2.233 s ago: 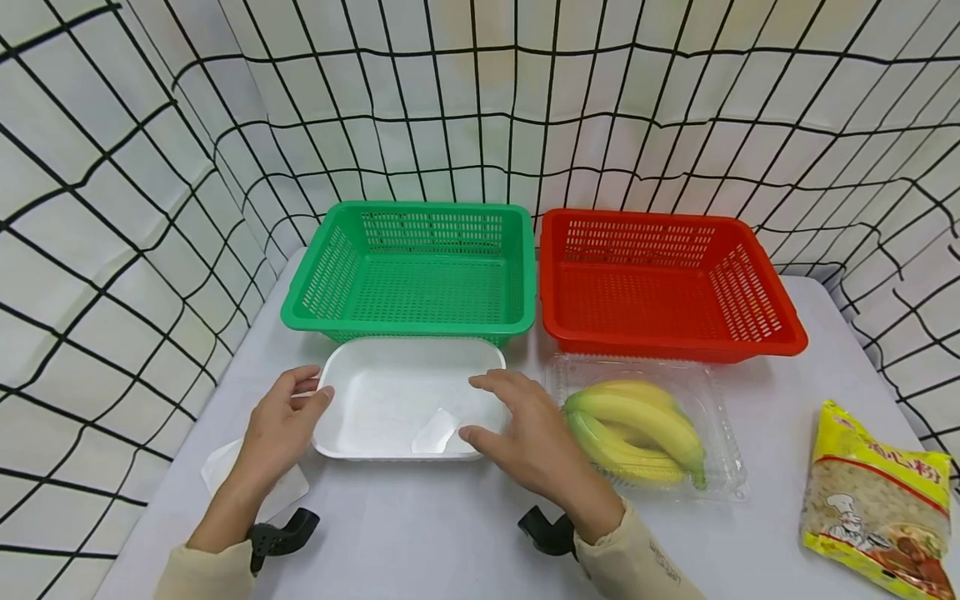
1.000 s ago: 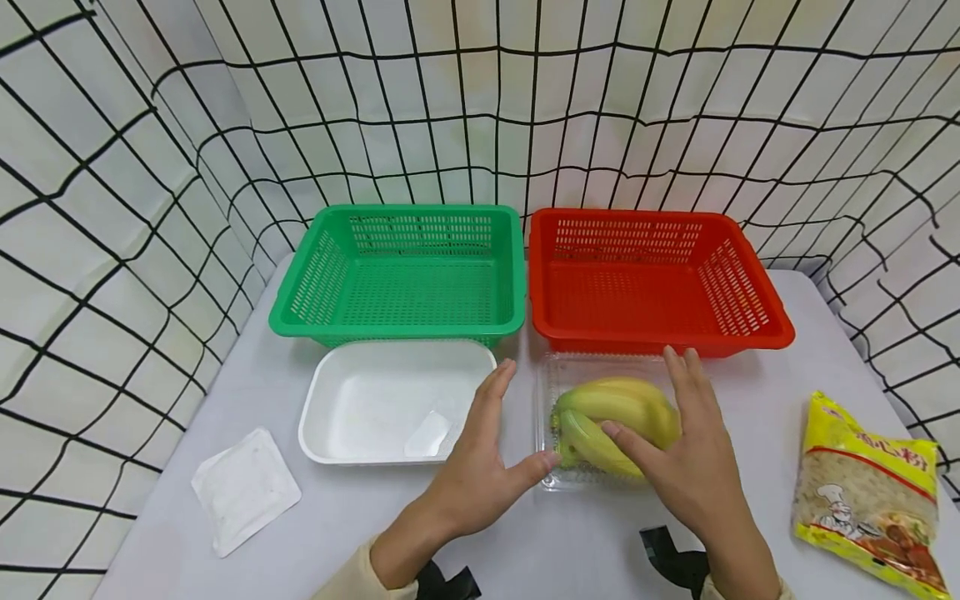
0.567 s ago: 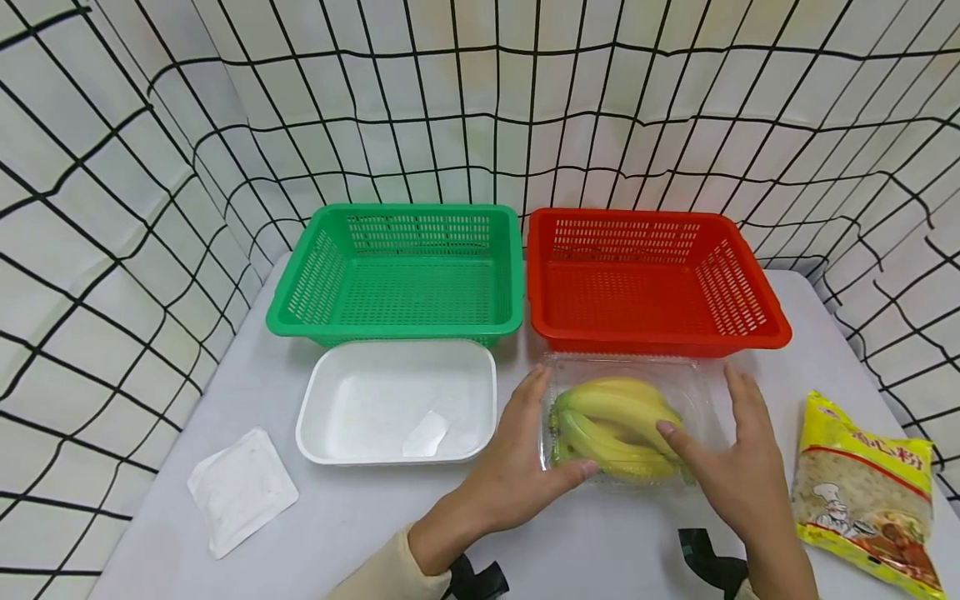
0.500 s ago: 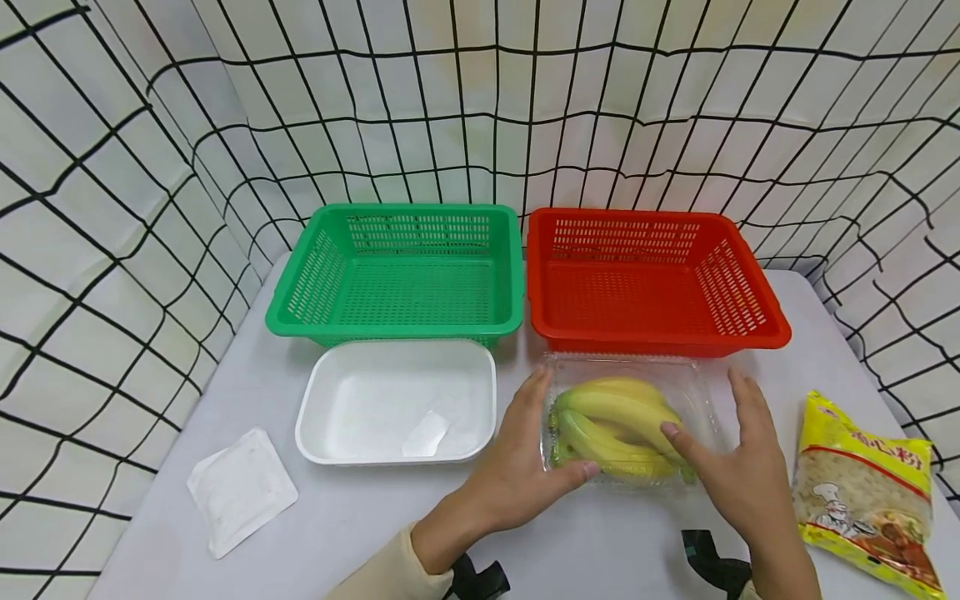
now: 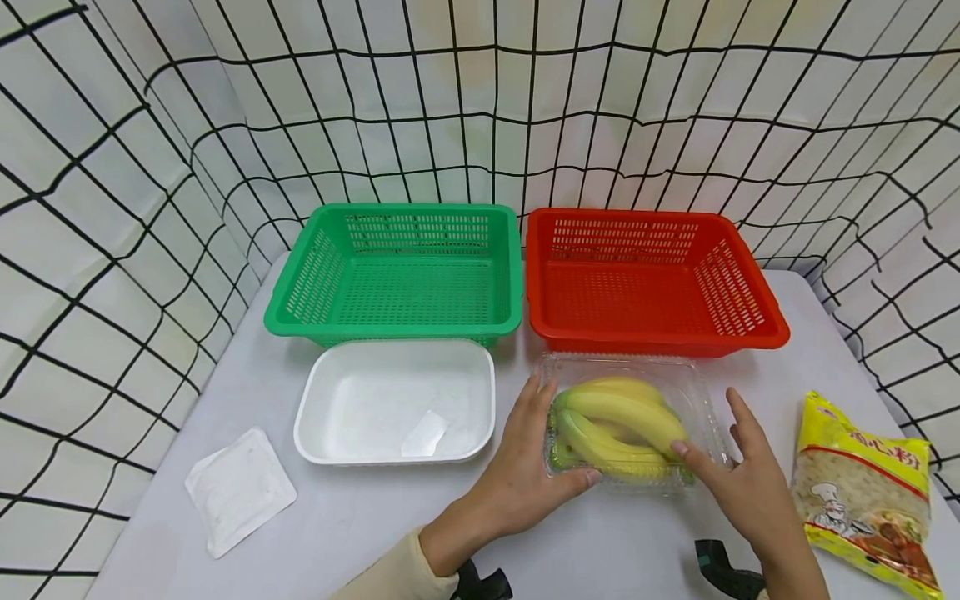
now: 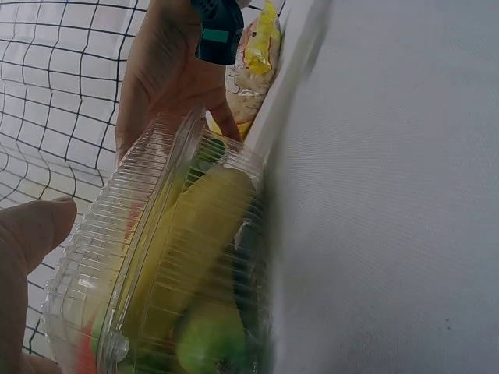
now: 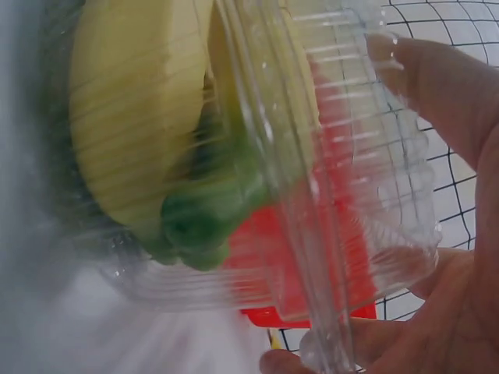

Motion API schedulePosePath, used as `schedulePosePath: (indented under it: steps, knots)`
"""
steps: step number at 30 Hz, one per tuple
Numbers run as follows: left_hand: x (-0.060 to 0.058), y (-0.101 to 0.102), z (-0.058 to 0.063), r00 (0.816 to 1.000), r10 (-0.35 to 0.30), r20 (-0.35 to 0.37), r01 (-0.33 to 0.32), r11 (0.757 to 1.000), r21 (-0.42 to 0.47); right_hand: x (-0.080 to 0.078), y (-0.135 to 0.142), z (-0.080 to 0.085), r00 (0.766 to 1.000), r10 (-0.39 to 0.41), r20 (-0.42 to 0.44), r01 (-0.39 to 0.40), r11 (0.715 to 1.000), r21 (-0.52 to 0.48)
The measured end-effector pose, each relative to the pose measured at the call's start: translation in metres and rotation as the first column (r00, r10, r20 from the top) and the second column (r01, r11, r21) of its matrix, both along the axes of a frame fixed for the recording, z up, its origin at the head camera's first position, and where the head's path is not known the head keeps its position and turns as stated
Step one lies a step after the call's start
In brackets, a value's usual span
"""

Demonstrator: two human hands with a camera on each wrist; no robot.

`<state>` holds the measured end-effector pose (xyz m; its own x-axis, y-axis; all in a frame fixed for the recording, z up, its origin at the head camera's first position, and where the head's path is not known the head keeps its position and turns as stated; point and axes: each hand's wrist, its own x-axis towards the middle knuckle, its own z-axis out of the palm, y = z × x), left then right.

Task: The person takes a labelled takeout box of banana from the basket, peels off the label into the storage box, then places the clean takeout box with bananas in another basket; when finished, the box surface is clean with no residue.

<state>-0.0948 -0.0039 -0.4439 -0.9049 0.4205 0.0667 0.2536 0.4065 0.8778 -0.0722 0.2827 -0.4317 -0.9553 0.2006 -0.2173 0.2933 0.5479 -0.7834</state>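
Note:
A clear plastic clamshell box [image 5: 686,383] holds yellow-green bananas [image 5: 626,414] on the table. My left hand [image 5: 517,475] lies along its left side, fingers fairly straight and thumb over the front edge. In the left wrist view, that thumb [image 6: 39,230] stands just off the ribbed lid. At the box's right side, my right hand [image 5: 753,487] has its thumb on the lid and its index finger extended. The right wrist view shows the right fingertips [image 7: 370,339] bent at the box's rim, opposite the thumb [image 7: 437,86], gripping that edge.
A white tray [image 5: 360,408] with a label stands to the left, and a white square packet [image 5: 240,492] lies beyond it. Green [image 5: 397,329] and red [image 5: 660,343] baskets stand behind. A yellow food bag [image 5: 862,492] lies at right. Black netting surrounds the table.
Both hands have left the white tray and moved right to the banana box. Over the last half second, the right fingers have bent in at its right edge; the box has hardly shifted.

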Motion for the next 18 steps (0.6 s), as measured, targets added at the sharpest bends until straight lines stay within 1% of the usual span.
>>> schedulePosePath:
  steps: [2,6,10,18]
  knots:
    - [0.001,0.0,-0.001,1.0,0.007,0.019,-0.007,1.0,-0.004,0.0,0.002,-0.002,1.0,0.012,0.02,-0.012,1.0,-0.016]
    - [0.001,-0.001,-0.002,0.999,0.013,0.046,-0.013,1.0,-0.011,0.003,0.005,-0.006,0.999,0.042,0.014,-0.041,0.997,-0.059]
    - [0.0,-0.001,-0.003,0.998,0.007,0.057,-0.007,1.0,-0.004,0.005,0.008,-0.008,0.998,0.069,0.004,-0.068,0.993,-0.1]
    - [0.0,-0.001,-0.005,0.998,-0.009,0.06,0.009,1.0,0.016,0.005,0.013,-0.01,0.989,0.145,0.04,-0.138,0.981,-0.136]
